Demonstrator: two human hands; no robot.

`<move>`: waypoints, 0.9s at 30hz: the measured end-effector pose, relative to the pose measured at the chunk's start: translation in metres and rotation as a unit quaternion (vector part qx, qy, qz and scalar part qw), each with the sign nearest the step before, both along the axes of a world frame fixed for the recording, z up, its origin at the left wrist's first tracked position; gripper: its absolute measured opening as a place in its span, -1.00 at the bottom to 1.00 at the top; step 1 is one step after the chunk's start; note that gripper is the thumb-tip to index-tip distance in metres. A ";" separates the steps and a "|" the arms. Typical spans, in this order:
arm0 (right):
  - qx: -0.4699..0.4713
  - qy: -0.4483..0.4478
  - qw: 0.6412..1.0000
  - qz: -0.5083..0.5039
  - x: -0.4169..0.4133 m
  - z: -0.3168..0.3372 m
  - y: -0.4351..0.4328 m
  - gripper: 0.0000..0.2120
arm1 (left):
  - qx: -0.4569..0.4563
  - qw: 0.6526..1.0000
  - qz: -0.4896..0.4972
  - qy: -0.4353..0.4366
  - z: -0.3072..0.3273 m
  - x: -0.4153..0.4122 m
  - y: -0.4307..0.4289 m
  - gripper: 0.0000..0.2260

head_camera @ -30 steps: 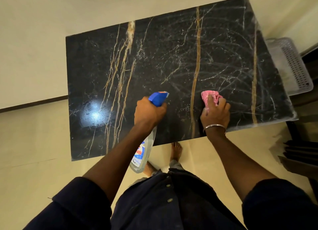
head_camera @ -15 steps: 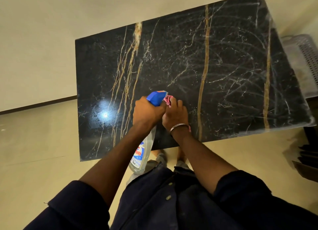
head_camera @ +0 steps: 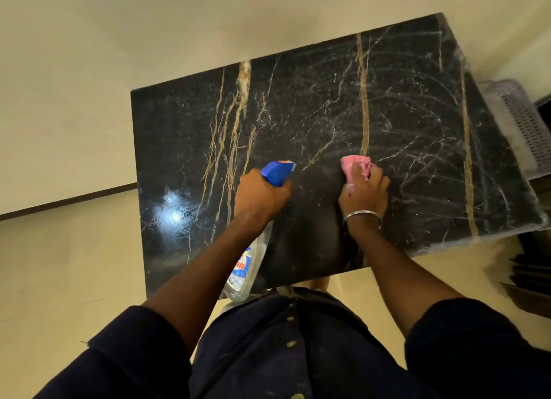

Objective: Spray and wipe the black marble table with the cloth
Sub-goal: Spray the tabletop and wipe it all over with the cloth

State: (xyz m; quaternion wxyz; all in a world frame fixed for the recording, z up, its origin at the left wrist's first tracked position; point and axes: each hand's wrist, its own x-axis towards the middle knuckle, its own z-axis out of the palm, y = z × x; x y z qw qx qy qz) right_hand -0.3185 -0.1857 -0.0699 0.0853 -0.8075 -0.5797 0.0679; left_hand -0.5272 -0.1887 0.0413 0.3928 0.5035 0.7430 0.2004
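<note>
The black marble table [head_camera: 313, 106] with gold and white veins fills the middle of the view. My left hand [head_camera: 259, 194] grips a clear spray bottle [head_camera: 246, 267] by its blue trigger head, nozzle pointing away over the near middle of the top. My right hand [head_camera: 365, 190], with a metal bangle at the wrist, presses a crumpled pink cloth [head_camera: 354, 164] flat on the marble, just right of the bottle, beside a gold vein. Wet smear arcs cover the right half of the top.
A pale perforated plastic basket [head_camera: 518, 124] sits beyond the table's right edge. Dark stacked objects [head_camera: 530, 270] lie on the floor at the right. Cream floor [head_camera: 59, 264] surrounds the table; a ceiling light reflects on its near left part.
My right hand with the pink cloth swept left until it met the bottle, then back to the right. My left hand with the bottle stayed nearly still.
</note>
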 end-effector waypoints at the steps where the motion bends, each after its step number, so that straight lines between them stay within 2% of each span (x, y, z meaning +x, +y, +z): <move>1: -0.002 -0.005 0.999 0.039 -0.019 0.000 0.002 -0.52 | 0.004 1.000 -0.006 0.003 -0.001 -0.003 0.002 -0.82; 4: -0.002 0.027 0.991 0.129 -0.082 -0.001 0.000 -0.47 | 0.023 0.999 -0.021 0.008 0.000 -0.011 0.009 -0.86; 7: 0.010 0.082 0.978 0.190 -0.126 -0.002 -0.008 -0.51 | 0.046 0.998 -0.035 0.008 -0.002 -0.020 0.016 -0.79; 9: 0.009 0.077 0.971 0.225 -0.133 0.000 -0.009 -0.52 | 0.047 0.998 -0.034 0.011 -0.003 -0.026 0.020 -0.82; 11: 0.005 0.041 0.966 0.255 -0.122 0.001 -0.003 -0.44 | 0.037 0.998 -0.038 0.019 -0.005 -0.033 0.025 -0.85; 17: -0.022 -0.033 0.994 0.097 -0.026 -0.003 0.036 -0.47 | 0.009 0.999 -0.030 0.025 -0.009 -0.041 0.037 -0.76; 20: -0.014 -0.024 0.999 0.024 0.014 -0.003 0.051 -0.50 | 0.001 1.000 -0.026 0.010 -0.009 -0.037 0.043 -0.76; 25: -0.015 0.000 0.998 -0.054 0.005 -0.002 0.061 -0.50 | -0.009 1.000 -0.001 -0.008 -0.011 -0.027 0.053 -0.79; 27: -0.024 -0.004 1.000 -0.020 -0.014 -0.003 0.062 -0.48 | -0.015 1.000 0.010 -0.007 -0.011 -0.022 0.056 -0.80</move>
